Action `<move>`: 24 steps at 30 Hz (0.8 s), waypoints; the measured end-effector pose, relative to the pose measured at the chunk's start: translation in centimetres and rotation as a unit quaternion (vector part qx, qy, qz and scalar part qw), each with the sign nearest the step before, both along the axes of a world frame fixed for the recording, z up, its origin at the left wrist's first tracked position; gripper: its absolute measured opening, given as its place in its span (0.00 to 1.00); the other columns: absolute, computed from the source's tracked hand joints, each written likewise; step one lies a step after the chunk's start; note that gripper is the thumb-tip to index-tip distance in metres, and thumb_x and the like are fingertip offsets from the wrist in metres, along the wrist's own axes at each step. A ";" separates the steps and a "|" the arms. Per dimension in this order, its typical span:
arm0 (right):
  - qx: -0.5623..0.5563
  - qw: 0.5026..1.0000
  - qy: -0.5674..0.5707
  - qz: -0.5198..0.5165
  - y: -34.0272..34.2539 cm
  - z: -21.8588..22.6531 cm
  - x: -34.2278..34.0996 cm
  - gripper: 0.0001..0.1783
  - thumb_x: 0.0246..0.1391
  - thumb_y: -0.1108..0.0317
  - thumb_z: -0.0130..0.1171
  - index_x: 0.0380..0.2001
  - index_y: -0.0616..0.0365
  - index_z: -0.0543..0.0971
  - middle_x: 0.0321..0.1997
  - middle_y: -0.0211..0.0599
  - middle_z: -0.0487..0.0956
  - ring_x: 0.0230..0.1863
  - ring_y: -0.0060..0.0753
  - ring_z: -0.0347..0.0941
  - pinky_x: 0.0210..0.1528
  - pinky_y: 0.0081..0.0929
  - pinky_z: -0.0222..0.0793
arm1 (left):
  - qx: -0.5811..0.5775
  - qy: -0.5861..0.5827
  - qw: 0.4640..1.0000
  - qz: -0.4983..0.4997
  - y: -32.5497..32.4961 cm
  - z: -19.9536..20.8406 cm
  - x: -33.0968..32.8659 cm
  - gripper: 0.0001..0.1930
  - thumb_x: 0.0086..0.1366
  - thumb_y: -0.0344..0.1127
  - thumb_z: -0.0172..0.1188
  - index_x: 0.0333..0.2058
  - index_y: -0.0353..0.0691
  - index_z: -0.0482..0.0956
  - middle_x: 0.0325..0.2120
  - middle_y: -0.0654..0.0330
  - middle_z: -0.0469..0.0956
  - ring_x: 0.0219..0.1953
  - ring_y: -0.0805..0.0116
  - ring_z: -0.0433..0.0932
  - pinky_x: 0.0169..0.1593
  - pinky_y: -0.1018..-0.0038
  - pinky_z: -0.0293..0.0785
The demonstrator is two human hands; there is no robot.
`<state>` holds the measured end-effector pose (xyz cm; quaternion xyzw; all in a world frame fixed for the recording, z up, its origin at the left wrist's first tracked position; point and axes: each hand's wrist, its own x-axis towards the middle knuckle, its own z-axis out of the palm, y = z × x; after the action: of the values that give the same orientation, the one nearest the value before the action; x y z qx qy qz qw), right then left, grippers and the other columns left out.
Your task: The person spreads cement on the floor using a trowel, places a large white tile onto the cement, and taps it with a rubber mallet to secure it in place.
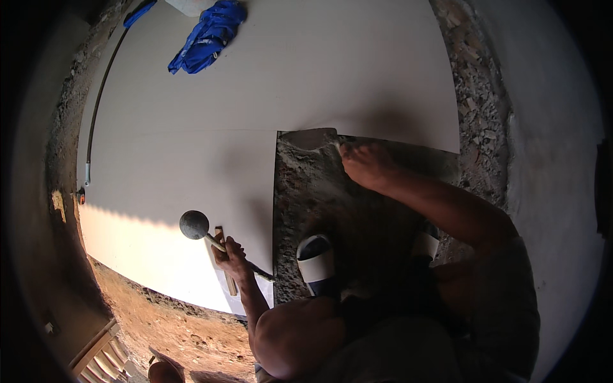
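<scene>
Mallet in L hand, head fwd-left, long axis diag.

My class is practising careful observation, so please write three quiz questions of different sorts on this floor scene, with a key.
1. What tool does the left hand hold?

2. True or false: the crumpled blue bundle lies on the pale slabs.

3. Where is the right hand?
A) On the blue bundle
B) Beside an edge of the pale slabs
C) On a sandal

Key:
1. A mallet with a dark round head.
2. True.
3. B, next to a grey flat blade.
</scene>
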<state>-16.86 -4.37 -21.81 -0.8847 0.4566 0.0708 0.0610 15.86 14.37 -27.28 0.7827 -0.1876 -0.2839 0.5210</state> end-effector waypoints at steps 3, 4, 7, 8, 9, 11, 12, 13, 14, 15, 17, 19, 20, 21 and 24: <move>0.054 0.996 0.037 -0.052 1.5 0.0 -5.6 0.10 0.55 0.69 0.50 0.35 0.64 0.77 0.27 0.47 0.81 0.29 0.44 0.80 0.31 0.40 0.77 | 0.000 -0.006 1.000 -0.009 -0.5 0.0 -0.4 0.13 0.63 0.33 0.54 0.45 0.35 0.74 0.16 0.67 0.65 0.15 0.82 0.61 0.19 0.81 0.60; 0.056 0.994 0.058 -0.077 2.3 0.3 -8.5 0.11 0.55 0.68 0.50 0.37 0.62 0.77 0.28 0.47 0.81 0.29 0.45 0.80 0.32 0.42 0.77 | -0.006 -0.010 1.000 -0.017 -0.7 0.0 -0.6 0.13 0.63 0.33 0.54 0.45 0.35 0.74 0.16 0.67 0.65 0.16 0.82 0.61 0.19 0.82 0.60; 0.037 0.987 0.117 -0.101 5.4 1.9 -18.1 0.15 0.58 0.66 0.47 0.47 0.58 0.74 0.32 0.46 0.81 0.30 0.46 0.80 0.32 0.44 0.77 | -0.018 0.004 0.999 -0.027 -1.2 0.2 -1.3 0.12 0.64 0.35 0.56 0.45 0.37 0.73 0.17 0.68 0.65 0.17 0.82 0.63 0.21 0.82 0.62; 0.057 0.981 0.139 -0.126 6.7 2.4 -21.1 0.17 0.60 0.66 0.46 0.50 0.57 0.73 0.33 0.46 0.81 0.31 0.47 0.80 0.33 0.45 0.77 | -0.017 -0.004 0.999 -0.028 -1.3 0.1 -1.6 0.12 0.64 0.35 0.56 0.44 0.38 0.73 0.17 0.68 0.65 0.17 0.82 0.63 0.21 0.82 0.62; 0.086 0.965 0.189 -0.158 7.8 2.9 -23.9 0.19 0.61 0.64 0.45 0.52 0.58 0.71 0.33 0.45 0.81 0.33 0.47 0.80 0.34 0.47 0.76 | -0.010 -0.012 0.999 -0.031 -1.3 0.1 -1.8 0.12 0.65 0.36 0.56 0.44 0.37 0.73 0.17 0.68 0.65 0.17 0.82 0.62 0.22 0.82 0.62; 0.131 0.936 0.244 -0.217 9.2 3.7 -28.5 0.20 0.61 0.61 0.45 0.53 0.58 0.70 0.32 0.43 0.81 0.36 0.48 0.80 0.36 0.50 0.76 | 0.002 -0.018 0.999 -0.033 -1.1 0.1 -2.3 0.13 0.65 0.36 0.56 0.45 0.37 0.73 0.17 0.68 0.64 0.17 0.82 0.62 0.22 0.82 0.62; 0.162 0.916 0.263 -0.256 9.6 4.2 -30.3 0.20 0.61 0.59 0.46 0.52 0.59 0.70 0.32 0.43 0.80 0.36 0.48 0.80 0.37 0.50 0.76 | -0.005 -0.024 0.999 -0.044 -1.0 0.0 -2.4 0.13 0.65 0.37 0.57 0.45 0.38 0.73 0.17 0.69 0.64 0.17 0.82 0.62 0.22 0.83 0.62; 0.176 0.892 0.294 -0.295 9.7 4.6 -31.7 0.20 0.60 0.58 0.47 0.50 0.59 0.70 0.32 0.42 0.80 0.37 0.48 0.80 0.38 0.50 0.76 | -0.018 -0.029 0.998 -0.048 -0.9 0.0 -2.5 0.13 0.64 0.36 0.57 0.46 0.38 0.73 0.17 0.69 0.64 0.18 0.82 0.62 0.22 0.83 0.61; 0.194 0.898 0.267 -0.292 10.4 5.1 -32.7 0.20 0.60 0.57 0.48 0.48 0.59 0.71 0.32 0.42 0.80 0.36 0.48 0.80 0.38 0.49 0.76 | -0.008 -0.032 0.998 -0.052 -0.7 0.0 -2.5 0.13 0.65 0.36 0.58 0.46 0.39 0.74 0.17 0.68 0.64 0.17 0.82 0.62 0.21 0.83 0.60; 0.196 0.901 0.251 -0.294 10.7 5.8 -33.5 0.20 0.59 0.55 0.49 0.46 0.59 0.71 0.32 0.42 0.80 0.36 0.49 0.80 0.38 0.49 0.76 | -0.013 -0.030 0.998 -0.055 -0.6 -0.1 -2.6 0.13 0.65 0.35 0.58 0.47 0.39 0.74 0.17 0.68 0.64 0.17 0.82 0.61 0.21 0.83 0.60; 0.195 0.915 0.207 -0.287 11.0 7.0 -34.1 0.20 0.58 0.54 0.50 0.44 0.59 0.72 0.32 0.43 0.80 0.36 0.50 0.79 0.39 0.48 0.76 | -0.003 -0.034 0.998 -0.051 -0.4 -0.2 -2.8 0.13 0.64 0.34 0.57 0.47 0.39 0.74 0.17 0.68 0.64 0.17 0.82 0.61 0.21 0.83 0.60; 0.189 0.923 0.187 -0.279 10.9 7.5 -33.7 0.19 0.57 0.54 0.51 0.42 0.60 0.72 0.33 0.45 0.80 0.36 0.51 0.79 0.39 0.47 0.76 | 0.012 -0.039 0.998 -0.039 -0.3 -0.2 -3.2 0.14 0.64 0.34 0.57 0.47 0.40 0.75 0.17 0.69 0.64 0.16 0.82 0.60 0.21 0.83 0.60; 0.178 0.934 0.145 -0.273 10.6 7.5 -33.3 0.19 0.57 0.55 0.51 0.42 0.59 0.72 0.33 0.45 0.80 0.37 0.51 0.79 0.39 0.47 0.76 | 0.009 -0.031 0.999 -0.043 -0.3 -0.1 -3.5 0.14 0.63 0.33 0.57 0.48 0.40 0.75 0.17 0.69 0.65 0.16 0.82 0.60 0.21 0.83 0.60; 0.185 0.931 0.136 -0.283 10.1 7.0 -32.7 0.19 0.57 0.55 0.51 0.42 0.59 0.72 0.33 0.45 0.80 0.37 0.51 0.79 0.40 0.47 0.75 | 0.015 -0.025 0.999 -0.046 -0.2 0.0 -3.6 0.14 0.63 0.33 0.57 0.48 0.40 0.75 0.17 0.69 0.65 0.16 0.82 0.61 0.20 0.83 0.60; 0.150 0.953 0.048 -0.259 7.5 4.0 -30.0 0.18 0.55 0.56 0.52 0.41 0.59 0.73 0.32 0.46 0.79 0.37 0.52 0.78 0.40 0.47 0.75 | 0.016 -0.038 0.997 -0.065 -0.1 0.3 -4.0 0.14 0.61 0.32 0.54 0.47 0.40 0.74 0.16 0.68 0.65 0.16 0.80 0.62 0.19 0.82 0.60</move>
<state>-46.84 3.09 -17.78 -0.7123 0.6565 0.1627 0.1877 11.87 14.22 -26.99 0.7874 -0.2532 -0.2908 0.4810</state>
